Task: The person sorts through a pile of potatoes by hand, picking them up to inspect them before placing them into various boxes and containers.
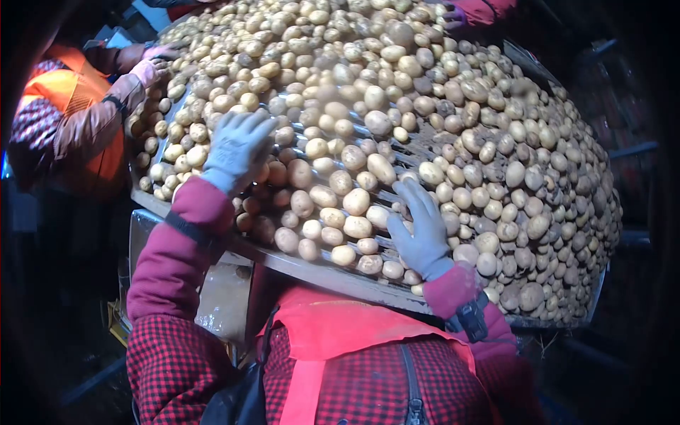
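Observation:
A wide roller conveyor [312, 273] carries a thick layer of pale potatoes [397, 92]. My left hand [237, 149], in a grey glove, lies flat on the potatoes at the left, fingers spread and holding nothing. In the same kind of glove, my right hand [419, 228] rests near the front edge, its fingers apart among loose potatoes over the bare rollers [404, 152]. Both sleeves are dark red.
At the left a co-worker in an orange vest [71, 106] reaches gloved hands [152, 64] onto the potatoes. Another person's hand [453, 15] shows at the far top edge. A metal chute [219, 297] sits under the front rim. Surroundings are dark.

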Available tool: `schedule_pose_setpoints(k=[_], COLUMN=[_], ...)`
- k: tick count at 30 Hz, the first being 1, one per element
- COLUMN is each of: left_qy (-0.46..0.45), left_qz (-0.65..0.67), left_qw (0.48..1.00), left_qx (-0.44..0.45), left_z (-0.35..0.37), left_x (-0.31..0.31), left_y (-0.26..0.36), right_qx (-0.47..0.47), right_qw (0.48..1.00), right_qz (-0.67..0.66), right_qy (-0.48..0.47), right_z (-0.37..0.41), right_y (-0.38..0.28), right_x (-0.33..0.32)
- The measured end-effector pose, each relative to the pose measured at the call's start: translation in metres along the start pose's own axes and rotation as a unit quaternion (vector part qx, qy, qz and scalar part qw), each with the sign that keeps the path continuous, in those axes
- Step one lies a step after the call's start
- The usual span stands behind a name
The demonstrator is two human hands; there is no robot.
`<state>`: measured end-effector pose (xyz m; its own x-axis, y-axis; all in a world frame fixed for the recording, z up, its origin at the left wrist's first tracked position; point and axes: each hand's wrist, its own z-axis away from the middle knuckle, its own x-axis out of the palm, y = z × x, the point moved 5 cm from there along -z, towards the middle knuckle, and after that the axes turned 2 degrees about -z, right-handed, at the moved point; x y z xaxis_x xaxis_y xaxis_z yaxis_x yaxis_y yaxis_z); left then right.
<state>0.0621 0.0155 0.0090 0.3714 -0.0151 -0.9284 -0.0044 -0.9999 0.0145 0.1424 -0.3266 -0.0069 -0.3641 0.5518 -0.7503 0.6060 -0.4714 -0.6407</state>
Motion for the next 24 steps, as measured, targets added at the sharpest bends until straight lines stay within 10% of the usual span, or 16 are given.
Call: schedule_pose_setpoints(k=[4, 8, 10, 24], left_qy=[0.045, -0.172, -0.05, -0.123], left_qz=[0.081, 0.31, 0.327, 0.228], left_qw=[0.987, 0.9, 0.883, 0.954], left_qx=[0.134, 0.251, 0.332, 0.151], left_z=[-0.039, -0.013, 0.018, 0.033], left_x=[0.012, -0.01, -0.002, 0.015], left_y=[0.076, 0.191, 0.239, 0.181], right_qx=[0.006, 0.063, 0.101, 0.05], right_qw=[1.0, 0.996, 0.985, 0.995], right_qz=[0.013, 0.07, 0.132, 0.004], right_qy=[0.021, 0.005, -0.04, -0.084], right_z=[0.048, 0.122, 0.151, 0.041], right_y=[-0.005, 0.001, 0.006, -0.025], right_x=[-0.039, -0.056, -0.049, 0.039])
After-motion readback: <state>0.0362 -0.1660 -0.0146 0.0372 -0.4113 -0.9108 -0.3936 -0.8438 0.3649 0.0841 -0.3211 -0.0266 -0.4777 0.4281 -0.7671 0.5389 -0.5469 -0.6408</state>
